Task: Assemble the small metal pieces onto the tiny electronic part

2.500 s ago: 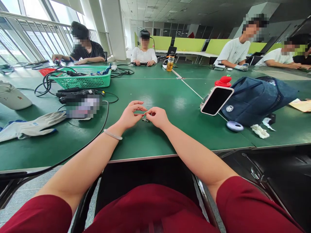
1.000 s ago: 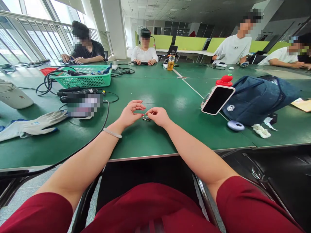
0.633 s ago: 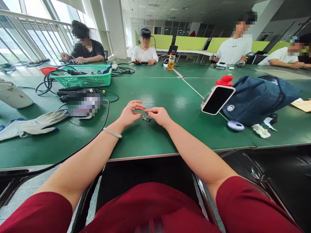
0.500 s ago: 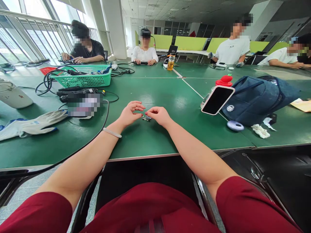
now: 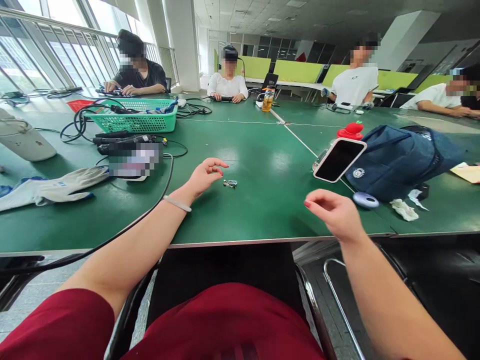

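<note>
One small metal trinket (image 5: 230,184) lies on the green tabletop (image 5: 255,215), just beside the left hand (image 5: 205,177) and not touching it. The left fingers are loosely curved, with a plain gap between the thumb and the others, and nothing is in that gap. A pale bracelet (image 5: 178,203) circles the left wrist. The right hand (image 5: 337,215) is raised over the near edge, well apart from the trinket; its thumb and forefinger tips are close together, and whether they pinch something tiny I cannot tell. Beyond it a phone (image 5: 339,160) stands tilted near a blue bag (image 5: 405,162). Toward the left lies a glove (image 5: 63,185).
</note>
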Demonstrator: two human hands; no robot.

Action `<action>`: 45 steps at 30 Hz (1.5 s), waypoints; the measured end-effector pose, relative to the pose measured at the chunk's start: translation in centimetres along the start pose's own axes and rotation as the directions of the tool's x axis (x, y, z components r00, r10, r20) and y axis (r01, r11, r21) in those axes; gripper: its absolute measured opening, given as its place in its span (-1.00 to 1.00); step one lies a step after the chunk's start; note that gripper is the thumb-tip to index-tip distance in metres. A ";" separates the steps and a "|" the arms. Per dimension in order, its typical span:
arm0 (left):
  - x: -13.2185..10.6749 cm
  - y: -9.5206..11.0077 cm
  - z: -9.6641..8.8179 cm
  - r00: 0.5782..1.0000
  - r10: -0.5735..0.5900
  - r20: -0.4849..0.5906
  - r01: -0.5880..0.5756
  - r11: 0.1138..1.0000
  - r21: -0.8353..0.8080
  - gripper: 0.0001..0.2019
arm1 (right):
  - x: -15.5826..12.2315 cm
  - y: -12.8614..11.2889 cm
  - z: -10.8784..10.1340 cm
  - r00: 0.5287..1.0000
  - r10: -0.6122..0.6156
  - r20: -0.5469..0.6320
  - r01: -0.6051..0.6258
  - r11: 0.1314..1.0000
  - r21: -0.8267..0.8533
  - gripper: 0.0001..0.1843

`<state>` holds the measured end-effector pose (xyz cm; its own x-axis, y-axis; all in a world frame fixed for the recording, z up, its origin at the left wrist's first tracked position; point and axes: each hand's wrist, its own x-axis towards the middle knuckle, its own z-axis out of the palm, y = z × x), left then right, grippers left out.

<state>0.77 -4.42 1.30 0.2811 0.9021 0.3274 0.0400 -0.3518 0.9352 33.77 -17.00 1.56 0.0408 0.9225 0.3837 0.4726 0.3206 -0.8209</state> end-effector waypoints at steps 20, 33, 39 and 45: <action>0.1 0.5 0.5 0.959 -0.275 0.072 0.280 0.873 -0.399 -0.50 | 0.2 -5.3 0.8 0.923 -0.249 0.292 0.330 0.905 -0.270 -0.79; -0.1 1.2 -0.3 0.953 -0.295 0.074 0.269 0.705 -0.656 -0.59 | 13.2 -2.4 15.2 0.883 0.100 0.459 0.112 0.903 -0.414 -0.77; -0.1 1.3 -0.4 0.953 -0.294 0.078 0.268 0.688 -0.675 -0.63 | 12.6 0.2 15.9 0.899 -0.097 0.427 0.262 0.901 -0.346 -0.82; -0.3 1.0 -0.4 0.962 -0.265 0.067 0.245 0.725 -0.644 -0.49 | 11.9 0.2 15.8 0.933 -0.133 0.334 0.246 0.914 -0.324 -0.76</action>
<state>0.35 -4.97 2.21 0.3244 0.9442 0.0579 -0.5199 0.1268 0.8448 20.41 -2.52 -0.75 -0.3184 0.8901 0.3261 0.7267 0.4501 -0.5189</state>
